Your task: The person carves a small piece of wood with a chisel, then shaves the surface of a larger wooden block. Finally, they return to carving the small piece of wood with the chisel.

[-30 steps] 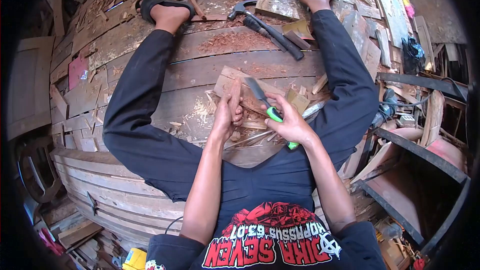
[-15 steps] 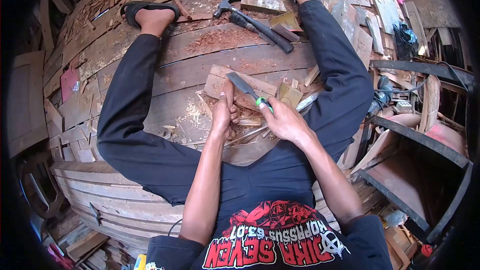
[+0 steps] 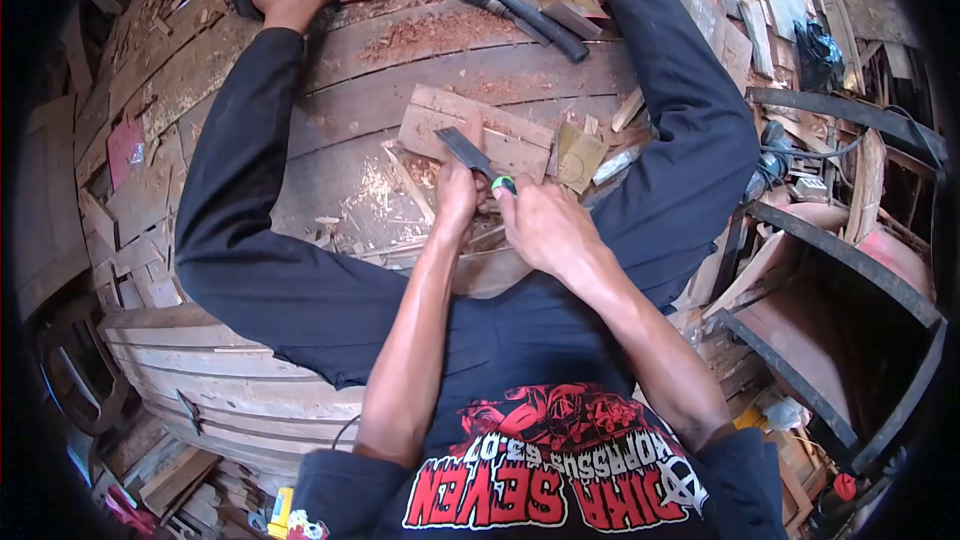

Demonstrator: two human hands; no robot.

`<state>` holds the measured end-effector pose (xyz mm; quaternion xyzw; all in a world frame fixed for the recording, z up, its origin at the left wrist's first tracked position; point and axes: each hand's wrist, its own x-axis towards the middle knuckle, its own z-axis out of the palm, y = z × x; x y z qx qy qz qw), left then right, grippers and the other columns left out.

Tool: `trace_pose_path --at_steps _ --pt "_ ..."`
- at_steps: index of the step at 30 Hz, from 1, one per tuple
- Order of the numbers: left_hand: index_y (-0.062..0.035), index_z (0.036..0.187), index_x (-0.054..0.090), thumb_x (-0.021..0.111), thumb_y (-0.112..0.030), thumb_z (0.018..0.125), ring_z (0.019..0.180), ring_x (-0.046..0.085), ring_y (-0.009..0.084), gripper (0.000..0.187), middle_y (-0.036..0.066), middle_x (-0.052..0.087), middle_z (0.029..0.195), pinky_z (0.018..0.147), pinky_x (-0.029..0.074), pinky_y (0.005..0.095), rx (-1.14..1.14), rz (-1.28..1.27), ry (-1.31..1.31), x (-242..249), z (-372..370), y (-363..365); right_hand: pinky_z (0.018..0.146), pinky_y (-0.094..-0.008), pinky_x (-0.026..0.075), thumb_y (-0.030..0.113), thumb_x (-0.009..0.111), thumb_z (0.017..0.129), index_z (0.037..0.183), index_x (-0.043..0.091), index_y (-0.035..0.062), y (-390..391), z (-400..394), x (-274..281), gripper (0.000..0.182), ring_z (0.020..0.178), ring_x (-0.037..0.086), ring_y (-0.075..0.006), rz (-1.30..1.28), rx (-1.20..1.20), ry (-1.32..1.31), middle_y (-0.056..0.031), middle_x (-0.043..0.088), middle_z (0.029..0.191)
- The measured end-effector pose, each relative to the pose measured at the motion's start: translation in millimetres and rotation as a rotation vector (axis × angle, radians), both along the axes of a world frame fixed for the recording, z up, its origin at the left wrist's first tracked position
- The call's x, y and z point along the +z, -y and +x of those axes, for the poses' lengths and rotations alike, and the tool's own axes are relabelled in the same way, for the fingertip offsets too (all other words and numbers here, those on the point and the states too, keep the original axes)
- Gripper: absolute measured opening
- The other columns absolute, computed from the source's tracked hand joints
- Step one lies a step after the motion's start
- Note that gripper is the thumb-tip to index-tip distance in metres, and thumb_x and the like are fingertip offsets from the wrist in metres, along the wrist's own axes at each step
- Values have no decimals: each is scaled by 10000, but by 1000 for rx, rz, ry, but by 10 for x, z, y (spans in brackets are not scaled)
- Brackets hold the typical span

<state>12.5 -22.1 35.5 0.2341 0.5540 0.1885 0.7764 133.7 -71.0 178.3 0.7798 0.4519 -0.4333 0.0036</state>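
I sit on a plank floor with my legs spread. My left hand (image 3: 458, 192) is closed around a small upright piece of wood (image 3: 472, 130), whose top sticks out above my fingers. My right hand (image 3: 542, 227) grips a knife with a green handle (image 3: 503, 183); its dark blade (image 3: 462, 152) lies against the piece of wood. Both hands are close together over a flat wooden board (image 3: 520, 140) and a scatter of shavings.
A claw hammer (image 3: 500, 0) lies on the planks between my feet. Wood offcuts (image 3: 580, 155) and shavings (image 3: 375, 185) lie around the board. A metal frame (image 3: 830, 280) and cables stand at the right. Stacked planks (image 3: 220, 380) lie at my left.
The knife has gone from raised beside the wood to pressed against it, my right hand closing in on the left. The view has tilted, so everything sits higher in the frame.
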Motion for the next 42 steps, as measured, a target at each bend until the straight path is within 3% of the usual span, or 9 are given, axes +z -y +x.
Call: trace_pose_path --at_steps 1,5,9,16,19,27,33,37,42 --pt "-114 882 564 375 -286 1102 567 376 80 338 -29 450 706 507 308 269 -18 -15 -13 75 23 -80 871 -571 559 340 450 1092 1191 623 -66 21 54 39 453 949 723 -479 -5 -29 4 -312 725 931" --pt "-89 1023 513 315 -417 1134 530 353 89 400 -38 414 685 518 327 279 98 -216 58 158 -49 -107 879 -567 552 337 432 1101 1199 626 -66 -1 240 218 458 930 722 -472 -23 -186 -55 -323 714 924" --pt "-97 1076 501 257 -458 1143 510 340 88 440 -38 412 682 512 315 259 148 -240 166 180 -44 -173 893 -556 546 368 457 1086 1130 660 -68 3 353 326 483 988 703 -483 -46 -63 17 -330 713 964" --pt "-145 924 465 229 -468 1143 523 323 88 456 -38 379 692 510 320 265 230 -293 255 130 67 -173 881 -557 569 356 456 1078 1088 683 -39 143 -37 197 456 975 725 -467 23 -61 134 -320 728 971" --pt "-139 918 459 226 -455 1143 522 323 94 453 -30 378 692 506 324 271 244 -258 261 56 109 -223 878 -569 557 342 465 1077 1106 661 -68 73 -49 188 456 965 704 -502 16 -71 113 -332 716 990" --pt "-152 843 405 279 -430 1125 493 293 92 416 -36 339 651 428 253 270 217 -203 162 -19 130 -259 915 -537 558 351 446 1087 1105 695 -60 -118 -39 290 481 1020 715 -460 -49 -57 48 -301 732 1032" --pt "-154 865 425 225 -489 1132 501 308 94 472 -33 340 652 434 250 256 243 -191 186 82 168 -235 940 -516 559 368 413 1095 1025 750 -54 -205 4 258 544 1058 707 -450 -64 -17 51 -288 734 1079" --pt "-112 887 425 199 -541 1127 508 318 101 541 -16 362 672 438 267 264 241 -179 119 48 218 -206 922 -463 591 341 437 1102 1084 769 14 -181 -25 282 466 1074 739 -350 -94 40 110 -208 760 1125" --pt "-119 836 442 222 -547 1123 510 330 120 560 -7 376 658 444 287 286 245 -182 117 -32 188 -206 896 -453 599 338 455 1100 1075 773 17 -183 -4 188 453 1040 751 -355 -82 45 125 -217 761 1105"
